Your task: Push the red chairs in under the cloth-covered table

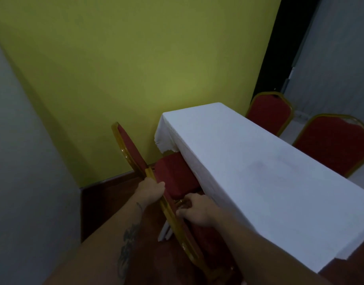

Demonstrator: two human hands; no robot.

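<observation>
Left hand (151, 189) gripping near red chair's (173, 221) gold backrest frame, right hand (194, 210) seemingly closed on it too

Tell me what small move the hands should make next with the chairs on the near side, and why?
Probably push the far chair further in: the left hand grips its gold frame, and most of its red seat sticks out from under the white tablecloth. The right hand rests on the nearer chair.

Yellow-green wall (125, 68), dark wooden floor (98, 204)
</observation>
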